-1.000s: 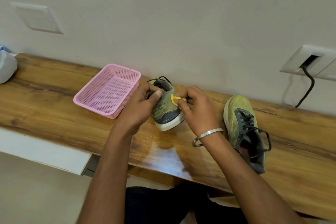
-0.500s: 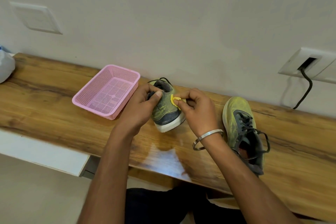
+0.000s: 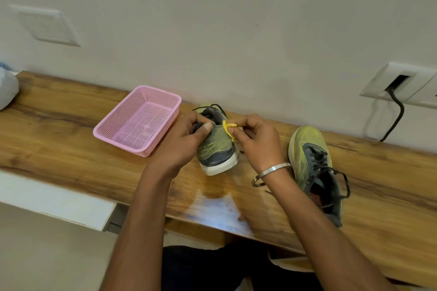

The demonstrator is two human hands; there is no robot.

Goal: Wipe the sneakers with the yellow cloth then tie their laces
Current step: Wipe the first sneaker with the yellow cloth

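Wooden shelf [image 3: 71, 139] against a pale wall [image 3: 236, 19]; sneaker [image 3: 216, 146] at centre.
My left hand [image 3: 182, 142] grips its collar; my right hand [image 3: 257, 142] pinches the yellow cloth [image 3: 228, 126], mostly hidden. Second sneaker [image 3: 312, 168] at 3 o'clock.

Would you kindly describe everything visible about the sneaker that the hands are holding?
The held sneaker has a yellow-green knit upper, a dark grey heel panel and a thick white sole. It stands on the wooden shelf with its heel toward the camera, between the pink basket and the other sneaker. Its dark laces loop loose at the top. The left hand grips its collar; the right hand pinches the yellow cloth against its side.
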